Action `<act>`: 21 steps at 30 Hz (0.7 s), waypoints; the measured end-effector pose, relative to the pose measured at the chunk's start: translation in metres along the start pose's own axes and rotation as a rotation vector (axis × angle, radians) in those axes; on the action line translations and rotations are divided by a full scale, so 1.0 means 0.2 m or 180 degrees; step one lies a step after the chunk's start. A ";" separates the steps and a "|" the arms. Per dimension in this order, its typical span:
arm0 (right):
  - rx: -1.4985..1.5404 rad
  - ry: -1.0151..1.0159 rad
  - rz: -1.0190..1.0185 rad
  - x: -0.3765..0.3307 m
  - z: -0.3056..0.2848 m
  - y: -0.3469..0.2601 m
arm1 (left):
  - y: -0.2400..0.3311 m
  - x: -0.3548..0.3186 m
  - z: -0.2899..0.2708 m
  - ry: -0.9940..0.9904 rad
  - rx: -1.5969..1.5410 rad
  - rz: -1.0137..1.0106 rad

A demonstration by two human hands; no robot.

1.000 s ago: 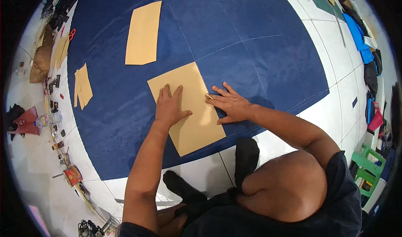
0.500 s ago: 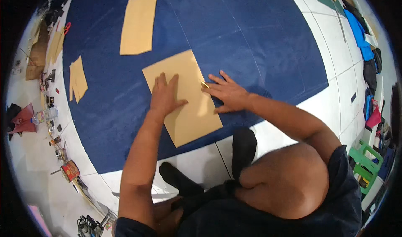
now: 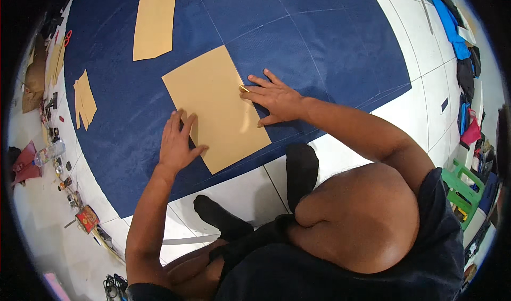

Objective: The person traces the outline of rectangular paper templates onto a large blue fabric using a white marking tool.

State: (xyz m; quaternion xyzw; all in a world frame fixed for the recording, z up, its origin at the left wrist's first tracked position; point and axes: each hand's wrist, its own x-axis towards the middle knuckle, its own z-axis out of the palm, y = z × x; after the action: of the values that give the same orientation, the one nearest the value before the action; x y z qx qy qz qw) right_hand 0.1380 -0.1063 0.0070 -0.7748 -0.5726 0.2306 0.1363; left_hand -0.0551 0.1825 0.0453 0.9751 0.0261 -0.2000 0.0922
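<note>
A tan cardboard sheet [image 3: 215, 109], four-sided, lies flat on dark blue cloth [image 3: 298, 51]. Along its left edge rests my left hand [image 3: 178, 141], open, the fingers apart and the thumb over the card's edge. By the opposite edge, my right hand [image 3: 277, 97] lies low over cloth and card, its fingers stretched out. Between those fingers sits a small gold-coloured stick [image 3: 244, 88], its end pointing at the card's edge; the rest of it is hidden, so its exact kind does not show. Pale thin lines run across the cloth beyond the card.
Another tan card piece [image 3: 154, 21] lies farther off on the cloth, and narrow tan pieces [image 3: 85, 101] are at the left. Red-handled scissors [image 3: 67, 38], a plastic bottle [image 3: 49, 152] and a red can [image 3: 87, 218] line the left side. A green stool [image 3: 462, 192] stands at right.
My left hand has slid from the middle of the card to its left edge. The right hand stays by the right edge with the gold stick. The whole view has shifted slightly.
</note>
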 end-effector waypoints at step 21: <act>-0.0189 -0.0207 0.0178 0.01 -0.03 -0.01 | -0.08 -0.07 0.06 -0.0133 -0.0488 -0.0082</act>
State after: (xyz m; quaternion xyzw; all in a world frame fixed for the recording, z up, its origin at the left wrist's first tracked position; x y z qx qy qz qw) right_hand 0.1395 -0.1033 0.0137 -0.7864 -0.5615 0.2422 0.0880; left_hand -0.0732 0.1961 0.0368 0.9604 0.0520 -0.2189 0.1645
